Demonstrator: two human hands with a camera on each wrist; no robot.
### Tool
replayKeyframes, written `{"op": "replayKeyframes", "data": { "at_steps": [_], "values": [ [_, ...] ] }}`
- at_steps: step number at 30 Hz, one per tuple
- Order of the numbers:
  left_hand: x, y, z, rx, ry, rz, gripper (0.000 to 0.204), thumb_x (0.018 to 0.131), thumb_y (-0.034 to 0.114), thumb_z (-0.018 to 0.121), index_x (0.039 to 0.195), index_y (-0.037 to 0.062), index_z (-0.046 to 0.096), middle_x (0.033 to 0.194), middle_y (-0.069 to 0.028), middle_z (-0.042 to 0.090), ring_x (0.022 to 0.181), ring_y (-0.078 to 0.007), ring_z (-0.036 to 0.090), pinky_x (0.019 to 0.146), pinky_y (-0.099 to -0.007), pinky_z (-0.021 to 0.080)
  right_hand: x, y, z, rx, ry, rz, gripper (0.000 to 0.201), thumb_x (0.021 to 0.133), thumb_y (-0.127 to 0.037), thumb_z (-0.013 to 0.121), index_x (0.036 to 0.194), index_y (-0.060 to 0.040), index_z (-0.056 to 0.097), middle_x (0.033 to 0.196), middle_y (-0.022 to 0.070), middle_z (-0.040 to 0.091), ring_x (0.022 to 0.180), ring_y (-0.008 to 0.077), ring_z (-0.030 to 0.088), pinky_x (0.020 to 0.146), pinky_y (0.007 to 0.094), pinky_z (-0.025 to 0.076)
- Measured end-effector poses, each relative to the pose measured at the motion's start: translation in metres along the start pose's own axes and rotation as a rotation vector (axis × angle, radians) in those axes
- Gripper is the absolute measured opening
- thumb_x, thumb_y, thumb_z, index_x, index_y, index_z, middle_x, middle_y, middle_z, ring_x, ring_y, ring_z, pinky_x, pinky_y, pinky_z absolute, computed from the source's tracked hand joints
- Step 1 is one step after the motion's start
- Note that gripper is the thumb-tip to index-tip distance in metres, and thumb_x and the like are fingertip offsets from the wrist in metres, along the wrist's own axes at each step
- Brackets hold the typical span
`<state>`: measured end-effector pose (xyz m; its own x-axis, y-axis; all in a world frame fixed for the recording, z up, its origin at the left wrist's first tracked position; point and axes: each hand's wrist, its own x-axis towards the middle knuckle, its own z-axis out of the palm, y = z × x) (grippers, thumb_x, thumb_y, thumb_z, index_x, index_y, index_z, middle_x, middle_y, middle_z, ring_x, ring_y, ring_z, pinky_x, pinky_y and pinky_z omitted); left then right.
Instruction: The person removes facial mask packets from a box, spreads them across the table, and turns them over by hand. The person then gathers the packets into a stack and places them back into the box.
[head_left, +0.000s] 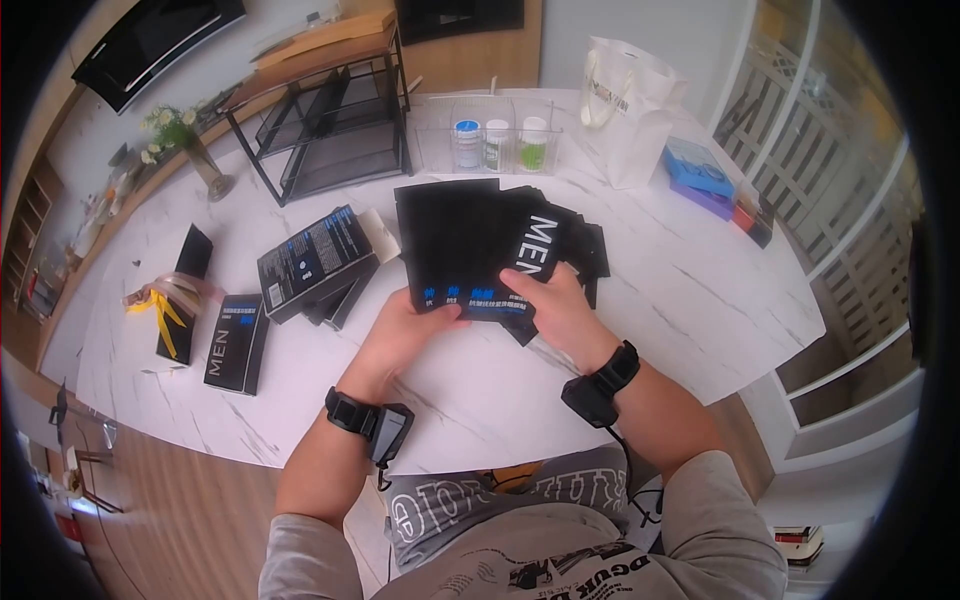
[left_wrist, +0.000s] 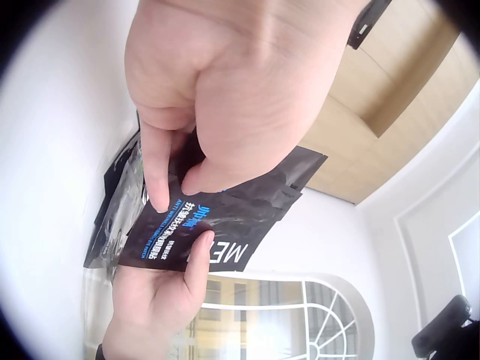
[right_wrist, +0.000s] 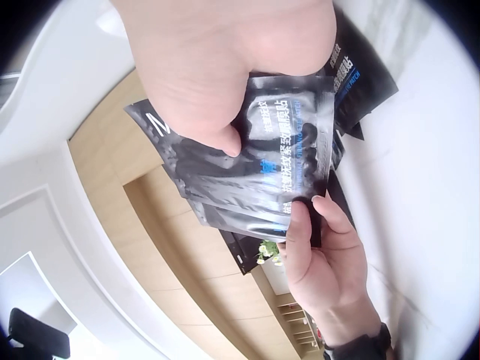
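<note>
Both hands hold a fanned stack of black eye patch sachets [head_left: 450,240] with white MEN and blue lettering, raised over the marble-patterned table. My left hand [head_left: 410,328] grips the lower left edge, its thumb on the front sachet and its fingers behind. At the right end, my right hand [head_left: 562,305] pinches the stack with its thumb across the front. The right wrist view shows the overlapping layers [right_wrist: 255,172] between the two hands. More black sachets [head_left: 592,250] lie on the table just beyond the right hand.
On the left are an open black carton [head_left: 315,262], a MEN box [head_left: 236,345] and a box with a yellow ribbon [head_left: 175,325]. A mesh rack [head_left: 340,150], a clear organizer [head_left: 430,150] with bottles, a white paper bag [head_left: 625,120] and small boxes [head_left: 700,170] stand farther back.
</note>
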<state>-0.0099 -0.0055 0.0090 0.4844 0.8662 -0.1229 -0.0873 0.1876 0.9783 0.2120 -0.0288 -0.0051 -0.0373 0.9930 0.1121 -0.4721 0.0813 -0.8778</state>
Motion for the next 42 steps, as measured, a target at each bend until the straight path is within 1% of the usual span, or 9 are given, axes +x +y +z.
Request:
{"op": "replayKeyframes", "data": {
  "at_steps": [9,12,16,20,28,29,32,36,42],
  "values": [
    [0.001,-0.001,0.0,0.054,-0.03,0.071,0.044,0.096,0.002,0.057,0.139,-0.0012,0.047,0.122,-0.0146,0.062,0.108,-0.0194,0.063,0.087,-0.0305,0.056,0.0,-0.003,-0.004,-0.137,0.016,-0.006,0.019,0.092,-0.007,0.069,0.11,-0.0013,0.065,0.1,0.0021,0.069,0.09,0.01,0.064,0.081,0.0266,0.052],
    [-0.006,0.014,0.011,-0.034,0.151,0.451,0.059,0.097,0.002,0.055,0.151,0.0019,0.032,0.127,-0.0151,0.059,0.115,-0.0212,0.059,0.097,-0.0324,0.05,0.001,-0.008,-0.002,-0.129,-0.008,0.019,0.023,0.092,-0.005,0.068,0.114,-0.0009,0.063,0.103,0.0029,0.068,0.092,0.0103,0.064,0.082,0.0267,0.052],
    [-0.008,0.018,-0.014,0.526,0.021,0.533,0.041,0.103,0.026,0.05,0.136,0.0026,0.058,0.106,-0.0089,0.067,0.107,-0.014,0.06,0.094,-0.0275,0.046,0.003,-0.004,-0.005,-0.117,-0.088,0.051,0.04,0.09,0.0,0.068,0.128,0.0005,0.054,0.115,0.0055,0.064,0.101,0.0116,0.062,0.088,0.0282,0.052],
    [-0.016,0.022,-0.012,0.55,-0.064,0.31,0.036,0.103,0.029,0.053,0.124,0.0039,0.067,0.088,-0.0001,0.063,0.078,-0.0091,0.05,0.07,-0.024,0.042,0.003,-0.008,-0.002,-0.153,-0.213,0.146,0.072,0.087,0.005,0.069,0.149,-0.0033,0.033,0.123,0.0087,0.06,0.107,0.014,0.06,0.093,0.0301,0.052],
    [-0.006,0.02,-0.01,-0.194,-0.015,0.124,0.083,0.102,0.065,0.023,0.126,-0.0042,0.06,0.121,-0.0148,0.065,0.112,-0.0212,0.061,0.099,-0.0359,0.05,0.008,-0.028,-0.014,0.121,-0.064,0.134,0.049,0.1,-0.006,0.047,0.149,-0.009,0.038,0.125,0.013,0.059,0.106,0.0216,0.062,0.091,0.0315,0.052],
    [-0.008,0.024,-0.008,-0.218,-0.011,0.114,0.085,0.1,0.067,0.022,0.127,-0.004,0.06,0.122,-0.0158,0.064,0.113,-0.0222,0.06,0.099,-0.0378,0.05,0.012,-0.02,-0.015,-0.226,0.104,-0.009,0.05,0.093,0.004,0.049,0.141,-0.0091,0.048,0.125,0.0119,0.059,0.109,0.0231,0.061,0.092,0.0327,0.051],
    [-0.006,0.021,-0.013,-0.246,-0.069,0.066,0.093,0.096,0.074,0.021,0.13,-0.0055,0.056,0.127,-0.0194,0.06,0.113,-0.0246,0.061,0.091,-0.0418,0.056,0.003,-0.02,-0.001,-0.901,-0.077,-0.661,0.056,0.082,0.012,0.058,0.134,-0.009,0.056,0.126,0.0107,0.059,0.112,0.0235,0.059,0.093,0.0336,0.051],
    [-0.005,0.02,-0.013,-0.265,-0.144,-0.032,0.099,0.093,0.077,0.019,0.13,-0.007,0.054,0.128,-0.0253,0.058,0.104,-0.0279,0.067,0.075,-0.0358,0.061,0.003,-0.025,-0.005,-0.924,-0.323,-0.728,0.037,0.073,0.009,0.074,0.107,-0.0036,0.07,0.11,0.0076,0.067,0.112,0.0226,0.06,0.093,0.0317,0.05],
    [-0.004,0.02,-0.01,-0.293,-0.07,0.028,0.093,0.094,0.075,0.02,0.123,-0.0057,0.057,0.103,-0.0225,0.066,0.079,-0.0275,0.071,0.058,-0.0289,0.059,-0.003,-0.015,-0.002,-0.622,-0.078,-0.285,0.019,0.086,-0.002,0.073,0.105,-0.0005,0.071,0.099,0.0062,0.072,0.089,0.0117,0.066,0.078,0.0251,0.053]
  ]
}}
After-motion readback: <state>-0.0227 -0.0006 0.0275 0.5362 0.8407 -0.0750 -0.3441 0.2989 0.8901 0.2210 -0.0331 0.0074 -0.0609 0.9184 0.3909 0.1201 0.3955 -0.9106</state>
